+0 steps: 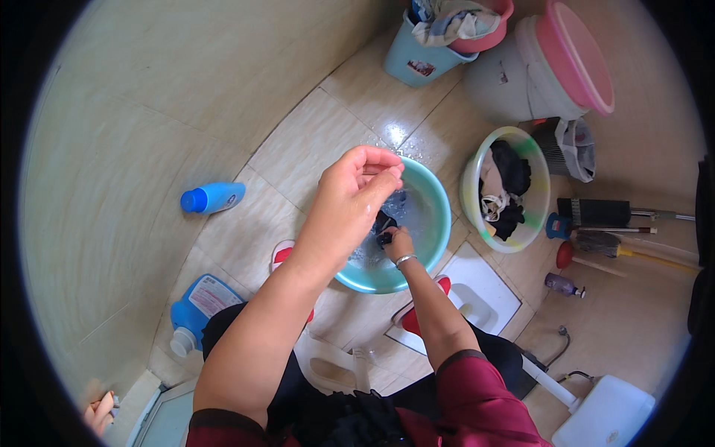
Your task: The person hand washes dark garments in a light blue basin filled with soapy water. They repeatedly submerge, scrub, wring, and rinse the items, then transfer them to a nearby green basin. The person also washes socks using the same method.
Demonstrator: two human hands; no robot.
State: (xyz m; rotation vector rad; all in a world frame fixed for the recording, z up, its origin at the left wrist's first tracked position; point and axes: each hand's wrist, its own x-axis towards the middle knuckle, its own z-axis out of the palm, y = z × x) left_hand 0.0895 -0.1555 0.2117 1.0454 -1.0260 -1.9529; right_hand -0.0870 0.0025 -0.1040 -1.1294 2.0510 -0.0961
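Observation:
A teal basin (439,201) of water stands on the tiled floor between my feet. My right hand (401,243), with a silver bracelet at the wrist, reaches into it. Its fingers are closed on a dark wet cloth (383,223) at the water. The cloth's full shape is hidden by my left forearm and the water. Raised above the basin's far left side is my left hand (357,182), wet, its fingers curled in toward the thumb. Nothing shows between them. Drops of water scatter on the floor just beyond the basin.
To the right sits a pale basin of clothes (544,201). A light-blue bin (417,56) and a lidded bucket (499,78) stand behind. Blue bottles (220,197) are at the left. Brushes (596,242) lean right, near a squat toilet (484,287).

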